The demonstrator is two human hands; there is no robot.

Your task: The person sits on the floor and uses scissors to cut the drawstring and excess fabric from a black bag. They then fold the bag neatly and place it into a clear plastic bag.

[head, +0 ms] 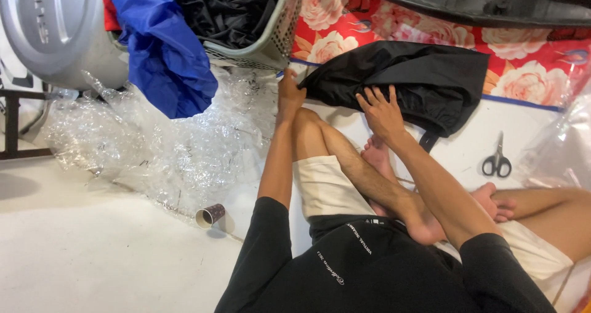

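A black garment (418, 79) lies on the white floor in front of my crossed legs, partly on a red floral mat (529, 60). My left hand (288, 96) is closed on the garment's left corner, close to the basket. My right hand (380, 111) lies flat on the garment's near edge with its fingers spread, pressing it down. A black strap hangs from the garment's near right side.
A grey perforated laundry basket (277, 39) holds dark clothes, with a blue cloth (163, 54) draped over its side. Crumpled clear plastic wrap (172, 140) spreads to the left. A paper cup (210, 215) lies on its side. Scissors (497, 161) lie at right. A silver round cover (55, 30) stands top left.
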